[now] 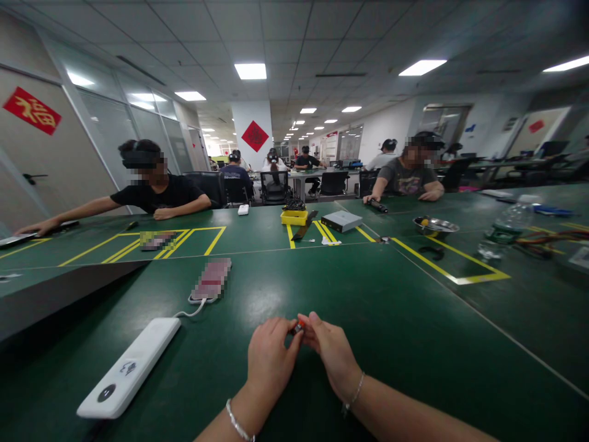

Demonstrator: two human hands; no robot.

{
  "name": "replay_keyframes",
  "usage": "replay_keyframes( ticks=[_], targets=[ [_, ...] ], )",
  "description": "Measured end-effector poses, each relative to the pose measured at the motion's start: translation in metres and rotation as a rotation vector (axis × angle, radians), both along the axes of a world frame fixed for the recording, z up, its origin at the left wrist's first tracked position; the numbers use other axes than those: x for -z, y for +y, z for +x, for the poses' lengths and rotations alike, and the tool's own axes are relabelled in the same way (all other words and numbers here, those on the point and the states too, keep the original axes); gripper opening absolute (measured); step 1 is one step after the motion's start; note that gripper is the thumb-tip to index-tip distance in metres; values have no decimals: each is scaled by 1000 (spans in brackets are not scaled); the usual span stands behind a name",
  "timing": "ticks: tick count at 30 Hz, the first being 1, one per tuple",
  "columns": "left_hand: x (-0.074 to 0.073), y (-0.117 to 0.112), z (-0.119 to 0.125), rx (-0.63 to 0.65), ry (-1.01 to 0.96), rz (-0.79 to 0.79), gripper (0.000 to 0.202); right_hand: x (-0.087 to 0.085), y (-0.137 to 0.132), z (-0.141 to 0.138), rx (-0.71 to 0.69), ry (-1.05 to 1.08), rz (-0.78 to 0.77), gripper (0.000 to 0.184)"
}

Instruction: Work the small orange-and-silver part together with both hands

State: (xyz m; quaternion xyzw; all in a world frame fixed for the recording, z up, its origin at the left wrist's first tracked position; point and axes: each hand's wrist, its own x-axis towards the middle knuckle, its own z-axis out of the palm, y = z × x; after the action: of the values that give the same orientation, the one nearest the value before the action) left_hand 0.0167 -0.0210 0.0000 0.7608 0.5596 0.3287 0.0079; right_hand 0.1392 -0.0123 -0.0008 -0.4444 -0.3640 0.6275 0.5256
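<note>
Low in the middle of the view, my left hand [268, 359] and my right hand [332, 355] meet fingertip to fingertip over the green table [396, 319]. Between them they pinch a small object with an orange-red tip [299, 325]; most of it is hidden by the fingers. Both hands are closed around it, and each wrist wears a thin bracelet.
A white power bank [131, 367] lies at my left, cabled to a phone [211, 280]. Farther off are a yellow tray [294, 217], a grey box [341, 221], a metal bowl [435, 226] and a plastic bottle [506, 227]. Two people sit across the table.
</note>
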Motion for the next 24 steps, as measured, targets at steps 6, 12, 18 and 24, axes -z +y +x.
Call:
replay_keyframes(
  ticks=[6,12,18,24],
  targets=[
    [1,0,0,-6,-5,59,13,2,-4,-3,-3,141,-83,48],
    [3,-1,0,-19,-17,121,9,-2,-9,-5,-30,267,-142,42],
    [0,-2,1,-33,26,106,9,-3,-7,-6,-63,92,-9,36],
    [4,5,-4,-33,67,24,38,-12,32,31,30,-411,197,30]
  ],
)
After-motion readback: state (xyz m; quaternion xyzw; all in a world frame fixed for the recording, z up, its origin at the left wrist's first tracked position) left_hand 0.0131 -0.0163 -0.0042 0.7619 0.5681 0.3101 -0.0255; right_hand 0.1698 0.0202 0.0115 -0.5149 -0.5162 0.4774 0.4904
